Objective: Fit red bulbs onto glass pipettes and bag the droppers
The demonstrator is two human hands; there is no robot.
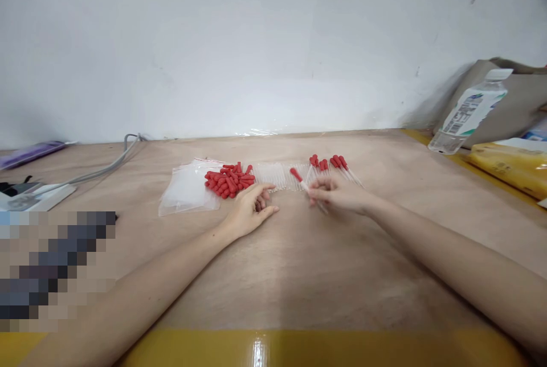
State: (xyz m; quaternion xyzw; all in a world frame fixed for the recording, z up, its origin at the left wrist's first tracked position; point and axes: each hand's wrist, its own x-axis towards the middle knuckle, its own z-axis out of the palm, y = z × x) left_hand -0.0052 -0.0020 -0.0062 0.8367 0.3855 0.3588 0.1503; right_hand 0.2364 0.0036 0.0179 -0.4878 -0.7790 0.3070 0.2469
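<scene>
Right hand (335, 193): fingers pinched closed on a red-bulbed dropper (296, 174), held mid-desk, bulb end up and to the left. Hand blurred; exact grip point unclear. Left hand (252, 207): half open, fingers loosely curled, nothing visibly held; underside hidden. It sits just beside the pile of red bulbs (229, 180).

Risks (judged): the left fingers could nudge bulbs out of the pile, and round ones may roll. A low sweep of the right hand could skew the row of clear tubes (280, 176) or the group of capped droppers (323, 164) to its right. A thin stem may slip or twist if pinched loosely.

Room: work lies toward the desk (277, 276)'s back edge, with the wall (273, 42) behind. Bare surface runs to the taped near edge. Clear bags (188, 193) crowd the pile's left; the bottle (465, 113) stands by the right edge, well apart.
</scene>
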